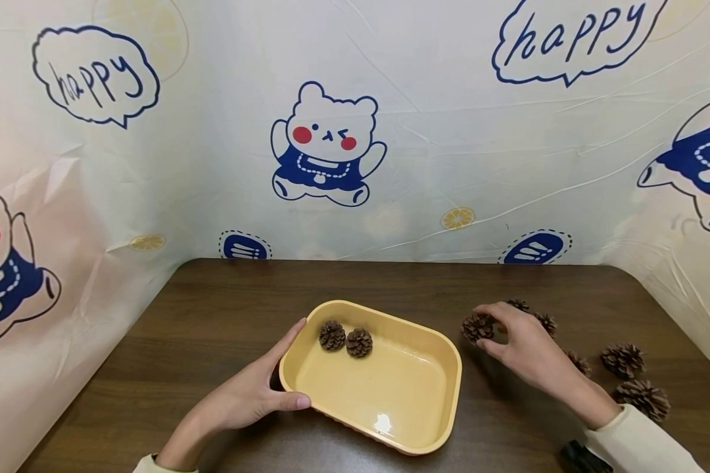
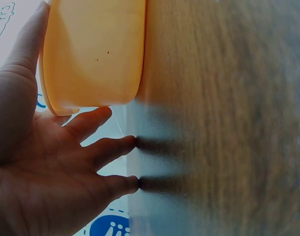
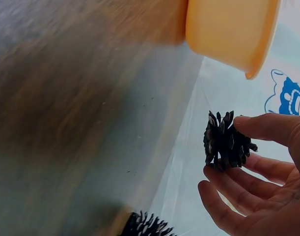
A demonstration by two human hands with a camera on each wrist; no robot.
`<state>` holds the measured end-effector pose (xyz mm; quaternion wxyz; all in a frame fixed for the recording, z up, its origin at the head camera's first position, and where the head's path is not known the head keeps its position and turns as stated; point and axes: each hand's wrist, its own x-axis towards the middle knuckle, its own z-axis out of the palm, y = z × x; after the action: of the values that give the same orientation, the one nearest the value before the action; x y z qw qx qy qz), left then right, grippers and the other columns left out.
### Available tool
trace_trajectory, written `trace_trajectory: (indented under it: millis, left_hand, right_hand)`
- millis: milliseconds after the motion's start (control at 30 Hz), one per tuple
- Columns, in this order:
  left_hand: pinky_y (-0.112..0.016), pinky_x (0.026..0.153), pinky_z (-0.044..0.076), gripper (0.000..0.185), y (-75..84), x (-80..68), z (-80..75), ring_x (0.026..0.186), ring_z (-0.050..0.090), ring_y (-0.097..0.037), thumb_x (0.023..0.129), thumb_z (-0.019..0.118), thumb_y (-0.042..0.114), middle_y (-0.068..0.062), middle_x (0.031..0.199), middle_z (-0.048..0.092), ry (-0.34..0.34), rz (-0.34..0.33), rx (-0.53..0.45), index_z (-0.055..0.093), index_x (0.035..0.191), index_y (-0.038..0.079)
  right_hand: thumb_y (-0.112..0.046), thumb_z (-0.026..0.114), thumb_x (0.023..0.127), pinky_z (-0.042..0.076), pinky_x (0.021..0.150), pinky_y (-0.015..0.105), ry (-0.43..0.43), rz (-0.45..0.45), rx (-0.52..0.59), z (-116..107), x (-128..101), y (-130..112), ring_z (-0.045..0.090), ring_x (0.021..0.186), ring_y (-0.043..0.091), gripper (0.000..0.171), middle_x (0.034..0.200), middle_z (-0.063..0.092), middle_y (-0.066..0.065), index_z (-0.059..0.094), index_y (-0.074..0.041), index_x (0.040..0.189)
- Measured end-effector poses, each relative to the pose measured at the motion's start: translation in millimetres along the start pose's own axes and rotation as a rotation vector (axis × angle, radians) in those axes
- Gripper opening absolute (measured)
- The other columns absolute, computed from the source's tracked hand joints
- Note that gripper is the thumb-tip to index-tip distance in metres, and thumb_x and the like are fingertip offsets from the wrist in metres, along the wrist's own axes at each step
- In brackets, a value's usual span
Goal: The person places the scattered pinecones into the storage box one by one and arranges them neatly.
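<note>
I've got my right hand [image 1: 523, 345] pinching a pine cone [image 1: 477, 327] between thumb and fingertips just off the yellow tray's [image 1: 449, 387] right rim, so the tray lies directly leftward, while my left hand [image 1: 254, 394], fingers straight, steadies its near-left corner.

I see a dark wooden table [image 1: 213, 328]. Behind the table and along both its sides hangs a white printed sheet [image 1: 449, 131]: a cartoon bear [image 1: 327, 146] just above the table's far edge, "happy" speech bubbles [image 1: 94, 75] higher up, lemon slices [image 1: 457, 217] near the edge.
</note>
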<state>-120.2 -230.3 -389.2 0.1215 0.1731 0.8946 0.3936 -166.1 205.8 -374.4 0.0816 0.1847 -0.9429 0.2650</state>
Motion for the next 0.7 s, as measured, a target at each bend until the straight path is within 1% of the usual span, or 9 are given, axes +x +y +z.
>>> trace_trajectory:
  millis: [133, 333, 500, 700]
  left_hand:
    - [-0.048, 0.121, 0.033, 0.113, 0.3, 0.0, -0.1, 0.154, 0.031, -0.037, 0.088, 0.083, 0.045, -0.008, 0.176, 0.021, 0.0, 0.001, 0.003, 0.006, 0.17, 0.036]
    - [-0.047, 0.121, 0.033, 0.113, 0.4, -0.3, 0.0, 0.154, 0.031, -0.036, 0.087, 0.083, 0.045, -0.008, 0.175, 0.021, 0.002, 0.005, 0.005, 0.007, 0.17, 0.036]
    - [-0.045, 0.121, 0.034, 0.113, -0.7, 0.0, 0.2, 0.154, 0.031, -0.037, 0.087, 0.084, 0.045, -0.008, 0.176, 0.021, 0.002, 0.013, 0.005, 0.007, 0.17, 0.036]
    - [-0.046, 0.121, 0.034, 0.113, -1.0, -0.1, -0.1, 0.154, 0.032, -0.037, 0.088, 0.084, 0.044, -0.008, 0.176, 0.021, 0.001, 0.011, 0.007, 0.007, 0.17, 0.036]
  right_hand:
    - [-0.004, 0.083, 0.087, 0.061, 0.085, 0.052, 0.013, -0.008, 0.01, -2.0, 0.1, -6.3, 0.071, 0.105, 0.039, 0.048, 0.126, 0.071, 0.019, 0.067, 0.0, 0.132]
    - [-0.002, 0.083, 0.086, 0.061, 0.088, 0.052, 0.053, -0.06, 0.024, -4.1, -0.2, -15.5, 0.07, 0.109, 0.039, 0.048, 0.126, 0.071, 0.018, 0.067, 0.0, 0.131]
    - [0.0, 0.084, 0.084, 0.059, 0.089, 0.054, 0.093, -0.111, 0.017, -4.7, -0.5, -22.9, 0.07, 0.111, 0.037, 0.048, 0.125, 0.072, 0.016, 0.068, -0.001, 0.129]
    - [0.002, 0.084, 0.083, 0.059, 0.091, 0.053, 0.103, -0.148, 0.039, -5.0, -1.1, -34.3, 0.07, 0.114, 0.034, 0.05, 0.126, 0.072, 0.013, 0.067, -0.002, 0.13]
